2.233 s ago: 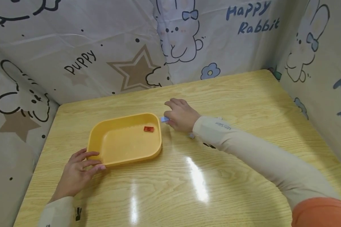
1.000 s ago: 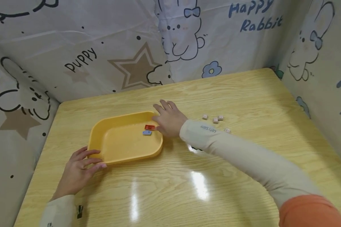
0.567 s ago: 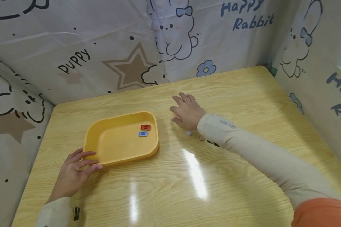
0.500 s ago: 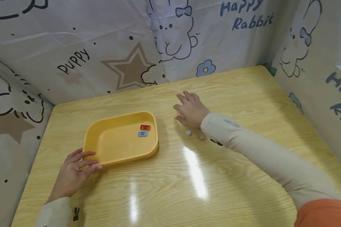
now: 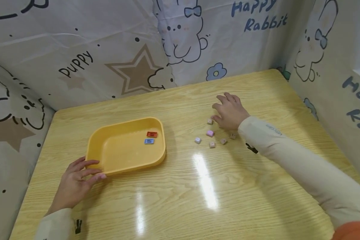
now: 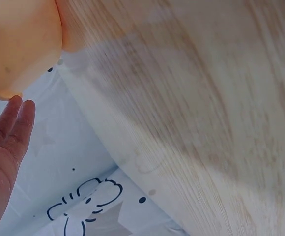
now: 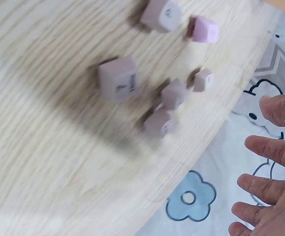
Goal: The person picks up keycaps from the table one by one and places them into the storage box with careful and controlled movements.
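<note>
Right hand (image 5: 229, 111) hovers low over the table (image 5: 258, 186) with its fingers spread and loosely bent, holding nothing; the wrist view shows the fingers (image 7: 268, 150) apart and free. A scatter of small keycaps (image 5: 211, 135) lies just below and to the left of it: one tan cap (image 5: 209, 121) right by the thumb, a pink cap (image 5: 210, 133) a little nearer the person, and a pale cap (image 5: 197, 140) furthest from the hand. In the wrist view the caps (image 7: 118, 81) are blurred.

Left hand (image 5: 76, 181) rests flat on the table, fingers straight, its fingertips touching the near left corner of the yellow tray (image 5: 108, 166). Inside the tray, at the end far from this hand, lie a red cap (image 5: 151, 134) and a blue cap (image 5: 149, 141), close together.
</note>
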`<state>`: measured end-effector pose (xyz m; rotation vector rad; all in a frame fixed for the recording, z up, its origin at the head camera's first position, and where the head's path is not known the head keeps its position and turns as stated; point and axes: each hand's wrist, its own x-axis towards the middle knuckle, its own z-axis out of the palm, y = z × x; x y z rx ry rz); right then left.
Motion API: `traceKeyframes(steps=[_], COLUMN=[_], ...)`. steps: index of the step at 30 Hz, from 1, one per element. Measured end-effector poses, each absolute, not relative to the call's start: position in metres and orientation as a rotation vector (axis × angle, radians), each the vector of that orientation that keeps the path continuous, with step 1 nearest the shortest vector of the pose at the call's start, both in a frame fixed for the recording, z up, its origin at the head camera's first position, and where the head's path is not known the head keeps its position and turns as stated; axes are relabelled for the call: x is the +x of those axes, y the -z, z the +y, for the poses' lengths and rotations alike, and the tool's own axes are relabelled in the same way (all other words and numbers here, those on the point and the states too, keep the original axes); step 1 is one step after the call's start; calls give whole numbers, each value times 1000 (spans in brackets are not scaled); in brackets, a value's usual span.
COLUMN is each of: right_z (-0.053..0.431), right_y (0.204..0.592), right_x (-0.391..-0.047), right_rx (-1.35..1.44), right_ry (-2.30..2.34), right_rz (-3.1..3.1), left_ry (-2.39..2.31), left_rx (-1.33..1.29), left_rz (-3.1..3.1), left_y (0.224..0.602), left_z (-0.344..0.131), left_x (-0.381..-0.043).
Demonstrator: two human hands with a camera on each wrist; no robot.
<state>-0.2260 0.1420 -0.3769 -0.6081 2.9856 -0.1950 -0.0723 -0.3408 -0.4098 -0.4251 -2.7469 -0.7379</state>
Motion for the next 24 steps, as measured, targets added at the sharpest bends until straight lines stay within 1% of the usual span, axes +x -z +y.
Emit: traceKeyframes(steps=[9,18,24], right_z=[167,168,167], right_y=[393,421,427], right_x=[-217,-214,-212], right_rx=[-544,-606,-607], right_ry=[240,220,212], right_rz=[2989,2977,2992], left_ry=[770,773,788], left_rx=[-375,-402,-396], left_rz=[-2794,-2777,-2792], left_y=[408,407,405], left_z=[-340,-339,-338], left_x=[-72,-70,-70])
